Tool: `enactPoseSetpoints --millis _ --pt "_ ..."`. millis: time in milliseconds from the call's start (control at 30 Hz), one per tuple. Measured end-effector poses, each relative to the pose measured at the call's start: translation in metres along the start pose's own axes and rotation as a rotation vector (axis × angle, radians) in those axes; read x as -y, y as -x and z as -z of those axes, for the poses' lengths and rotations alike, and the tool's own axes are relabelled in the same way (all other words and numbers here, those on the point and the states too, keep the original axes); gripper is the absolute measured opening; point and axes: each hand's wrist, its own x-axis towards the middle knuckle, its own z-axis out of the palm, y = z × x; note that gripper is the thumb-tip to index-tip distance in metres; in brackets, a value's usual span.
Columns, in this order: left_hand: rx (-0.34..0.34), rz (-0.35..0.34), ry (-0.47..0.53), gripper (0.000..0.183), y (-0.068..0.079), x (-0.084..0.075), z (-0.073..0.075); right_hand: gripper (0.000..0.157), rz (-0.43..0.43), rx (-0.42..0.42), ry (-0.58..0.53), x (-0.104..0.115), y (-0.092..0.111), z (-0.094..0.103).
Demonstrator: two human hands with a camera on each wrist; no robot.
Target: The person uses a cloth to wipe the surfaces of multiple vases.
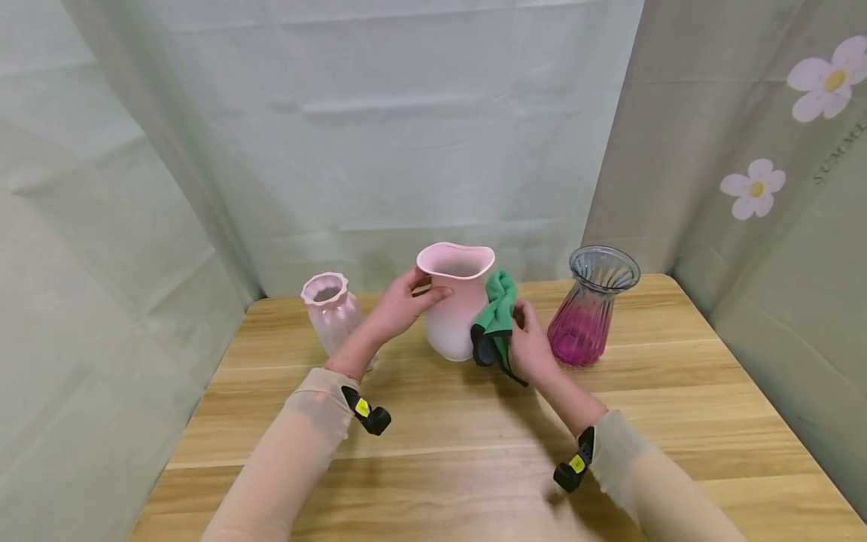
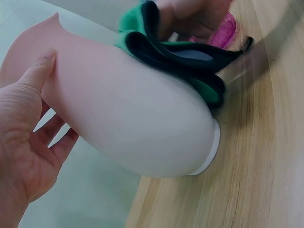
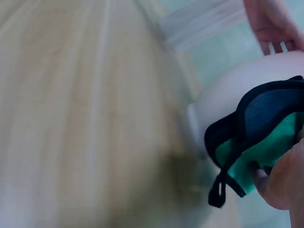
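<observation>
A pink-to-white vase (image 1: 450, 327) with a wavy rim stands upright near the far side of the table. My left hand (image 1: 400, 307) grips it just below the rim, thumb (image 2: 40, 71) on the near side and fingers behind. My right hand (image 1: 531, 348) holds a bunched green cloth (image 1: 501, 297) with black edging against the vase's right side. In the right wrist view, the cloth (image 3: 273, 142) shows a dark inner face and a black hanging loop (image 3: 217, 192). Part of the right hand's fingers is hidden behind the cloth.
To the left, partly behind my left forearm, stands a smaller pale pink vase (image 1: 333, 316) with a scalloped rim. A ribbed glass vase (image 1: 584, 320), grey above and magenta below, stands close to the right hand. Curtains (image 1: 406, 150) rise behind the wooden table (image 1: 460, 467).
</observation>
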Motion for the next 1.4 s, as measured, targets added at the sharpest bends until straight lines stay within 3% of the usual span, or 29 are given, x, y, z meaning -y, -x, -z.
enactPoseSetpoints --millis 133,233,467,633,800,1067,1233,1400 --pt "-0.009 -0.013 -0.009 0.048 0.000 0.001 0.000 0.029 0.105 0.043 0.045 0.024 -0.006 0.002" --pt "-0.014 -0.016 -0.015 0.048 -0.001 0.001 0.000 0.026 0.152 0.061 0.016 0.041 -0.010 0.001" --pt "-0.007 -0.022 -0.014 0.047 -0.002 0.001 -0.001 0.028 0.173 0.037 -0.074 0.063 -0.010 0.000" --pt "-0.010 -0.017 -0.009 0.047 -0.001 0.001 -0.001 0.036 0.179 0.003 0.033 0.065 -0.010 -0.002" --pt "-0.016 -0.018 -0.011 0.047 -0.001 0.000 -0.001 0.031 0.221 -0.051 0.146 0.063 -0.012 -0.005" --pt "-0.011 -0.012 -0.024 0.048 -0.001 -0.001 -0.002 0.026 0.279 -0.070 0.233 0.040 -0.012 -0.003" --pt "-0.008 -0.006 -0.022 0.049 0.000 -0.001 -0.002 0.021 0.202 -0.109 0.223 0.008 -0.007 -0.004" --pt "-0.007 -0.002 -0.016 0.049 0.000 -0.001 -0.002 0.024 0.085 -0.113 0.114 -0.026 0.000 -0.010"
